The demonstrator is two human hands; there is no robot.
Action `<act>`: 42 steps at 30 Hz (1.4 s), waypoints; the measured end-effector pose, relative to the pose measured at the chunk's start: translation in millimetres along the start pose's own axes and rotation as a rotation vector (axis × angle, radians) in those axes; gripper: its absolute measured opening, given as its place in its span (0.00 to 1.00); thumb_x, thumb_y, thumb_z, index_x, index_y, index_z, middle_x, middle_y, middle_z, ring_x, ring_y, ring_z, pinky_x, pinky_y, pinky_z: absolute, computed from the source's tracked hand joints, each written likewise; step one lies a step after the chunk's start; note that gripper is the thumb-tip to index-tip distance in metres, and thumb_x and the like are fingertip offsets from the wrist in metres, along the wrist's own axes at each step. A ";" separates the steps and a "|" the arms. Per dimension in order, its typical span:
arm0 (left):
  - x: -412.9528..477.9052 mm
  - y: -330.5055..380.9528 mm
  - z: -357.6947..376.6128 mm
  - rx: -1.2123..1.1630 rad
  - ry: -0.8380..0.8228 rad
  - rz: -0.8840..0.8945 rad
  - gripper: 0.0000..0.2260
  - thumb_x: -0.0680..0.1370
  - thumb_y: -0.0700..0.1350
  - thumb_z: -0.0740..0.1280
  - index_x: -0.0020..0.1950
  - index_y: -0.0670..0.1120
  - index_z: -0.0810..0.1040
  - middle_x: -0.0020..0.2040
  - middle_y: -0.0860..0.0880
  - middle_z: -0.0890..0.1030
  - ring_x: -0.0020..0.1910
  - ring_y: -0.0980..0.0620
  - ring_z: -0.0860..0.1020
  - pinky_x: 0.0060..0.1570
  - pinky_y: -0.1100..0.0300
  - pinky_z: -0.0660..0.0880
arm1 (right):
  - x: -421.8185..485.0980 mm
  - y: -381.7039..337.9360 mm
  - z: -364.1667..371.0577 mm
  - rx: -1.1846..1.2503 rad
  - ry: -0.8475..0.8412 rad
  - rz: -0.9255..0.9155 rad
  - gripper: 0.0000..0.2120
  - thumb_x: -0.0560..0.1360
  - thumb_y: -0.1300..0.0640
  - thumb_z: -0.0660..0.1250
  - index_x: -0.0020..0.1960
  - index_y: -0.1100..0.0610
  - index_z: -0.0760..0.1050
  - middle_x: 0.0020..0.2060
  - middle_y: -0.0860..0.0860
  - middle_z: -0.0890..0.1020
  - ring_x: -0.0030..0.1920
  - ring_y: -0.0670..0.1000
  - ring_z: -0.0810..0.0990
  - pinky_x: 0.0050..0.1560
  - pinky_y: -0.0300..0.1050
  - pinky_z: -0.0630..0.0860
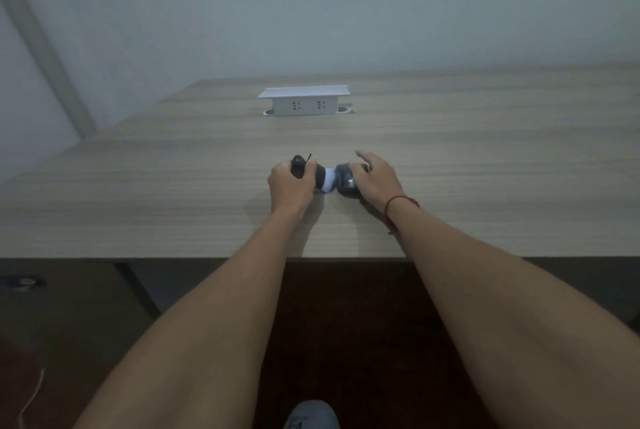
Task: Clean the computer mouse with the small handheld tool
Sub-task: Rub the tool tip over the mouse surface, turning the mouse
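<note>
Mouse point(347, 182): dark, on the desk point(485, 158) a little in from the near edge, roughly mid-width. One pale mark like a "W" shows on its near side; the rest of the marking is unreadable.

Right hand point(375, 182): laid over the mouse from the right, fingers curled on its far side, forefinger lifted and straight. Red cord point(398, 201) round the wrist.

Tool point(313, 174): black body, white head touching the mouse's left side. A thin black strap sticks up from the far end. No label legible.

Left hand point(291, 186): fist closed round the tool's body.

Socket box point(304, 101): white, two outlets facing us, raised from the desk well beyond the hands.

Desk: wood grain, bare to left and right; back edge near the wall, left edge angled.

Shoe point(311, 414): grey, on the floor; its lettering is cut off.
</note>
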State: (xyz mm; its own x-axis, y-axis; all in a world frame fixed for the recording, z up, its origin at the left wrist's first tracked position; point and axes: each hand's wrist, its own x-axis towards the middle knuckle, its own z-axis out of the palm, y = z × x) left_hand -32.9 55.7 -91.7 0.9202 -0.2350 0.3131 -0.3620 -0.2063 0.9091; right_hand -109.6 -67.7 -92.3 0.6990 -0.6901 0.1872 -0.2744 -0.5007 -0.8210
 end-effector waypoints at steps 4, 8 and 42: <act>2.6 -0.9 3.0 -0.008 -0.008 -0.008 0.14 0.78 0.51 0.66 0.47 0.40 0.80 0.42 0.45 0.81 0.41 0.50 0.78 0.42 0.58 0.75 | 11.6 -0.9 6.6 -0.044 -0.081 -0.055 0.21 0.76 0.51 0.61 0.67 0.52 0.75 0.68 0.52 0.76 0.69 0.54 0.72 0.71 0.53 0.67; 5.6 -3.1 4.6 -0.007 -0.006 -0.012 0.15 0.77 0.51 0.66 0.48 0.39 0.80 0.43 0.44 0.82 0.42 0.50 0.79 0.41 0.59 0.75 | 15.7 3.4 8.8 -0.110 -0.048 -0.071 0.18 0.76 0.47 0.62 0.62 0.51 0.79 0.62 0.53 0.80 0.63 0.55 0.76 0.65 0.52 0.71; 9.8 37.1 7.7 0.199 0.006 0.163 0.17 0.80 0.50 0.62 0.52 0.35 0.77 0.50 0.38 0.81 0.49 0.42 0.79 0.44 0.57 0.72 | -8.6 26.4 -12.8 -0.240 -0.063 -0.157 0.33 0.72 0.34 0.64 0.71 0.49 0.65 0.66 0.51 0.74 0.64 0.54 0.74 0.65 0.57 0.72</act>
State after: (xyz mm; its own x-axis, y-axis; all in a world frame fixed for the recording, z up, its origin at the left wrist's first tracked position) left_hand -38.4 38.4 -57.0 0.8481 -0.2747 0.4531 -0.5271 -0.3494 0.7747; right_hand -131.3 -81.7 -108.7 0.7832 -0.5641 0.2616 -0.3027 -0.7134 -0.6320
